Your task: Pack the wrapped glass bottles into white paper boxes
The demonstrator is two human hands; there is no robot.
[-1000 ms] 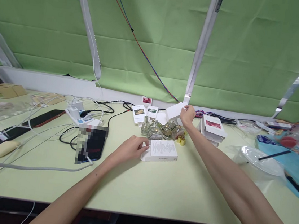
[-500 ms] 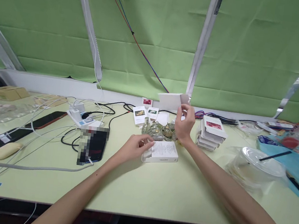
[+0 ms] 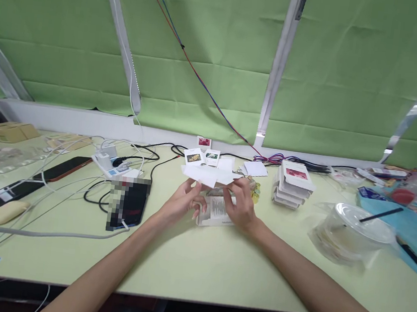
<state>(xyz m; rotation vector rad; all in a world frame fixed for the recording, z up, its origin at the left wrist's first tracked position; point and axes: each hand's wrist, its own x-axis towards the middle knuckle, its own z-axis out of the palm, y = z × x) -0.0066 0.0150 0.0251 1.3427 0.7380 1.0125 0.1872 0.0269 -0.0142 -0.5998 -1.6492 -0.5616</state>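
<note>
Between my two hands, a white folded piece of card (image 3: 206, 174) is held up over the table. My left hand (image 3: 184, 201) pinches its left side between thumb and fingers. On its right edge are the closed fingers of my right hand (image 3: 242, 205). Directly below lies a white box (image 3: 220, 212) with small print on its upper face, partly covered by my hands. Behind the card are small glass bottles; most are hidden, but a few yellowish ones (image 3: 256, 192) show beside my right hand.
Small picture cards (image 3: 194, 158) lie behind the hands. To the right stand a stack of white boxes (image 3: 293, 184) and a lidded clear plastic bowl (image 3: 358, 232). On the left are a phone (image 3: 134, 205), a power strip (image 3: 112, 164) and loose cables.
The white card has come down and toward me, turning flatter over the box. My left hand has left the box and taken hold of the card too.
</note>
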